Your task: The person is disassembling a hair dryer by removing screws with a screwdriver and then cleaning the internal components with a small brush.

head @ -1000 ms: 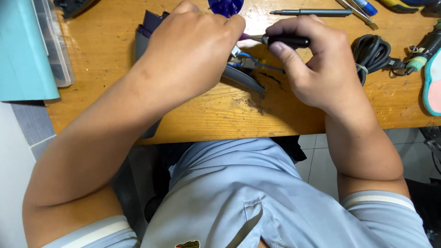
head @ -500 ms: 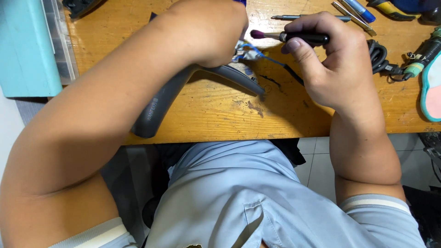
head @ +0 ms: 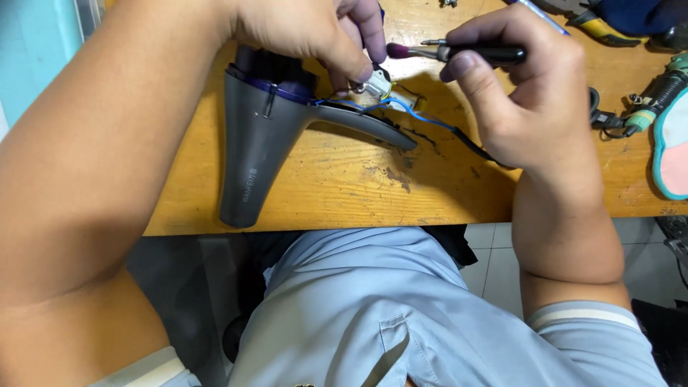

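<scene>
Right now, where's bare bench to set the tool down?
Best patch: bare wood along the near table edge, bordered by the grey dryer shell, the black cable and the right hand. Crowded: the wiring under the left hand, and the far right by the pliers and teal-rimmed item.

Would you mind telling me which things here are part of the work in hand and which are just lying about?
In use:
- left hand, pinching the small white part with the wires
- right hand, holding the black-handled tool
- grey hair dryer

Lying about:
- yellow-handled pliers
- green-tipped tool
- pink and teal pad
</scene>
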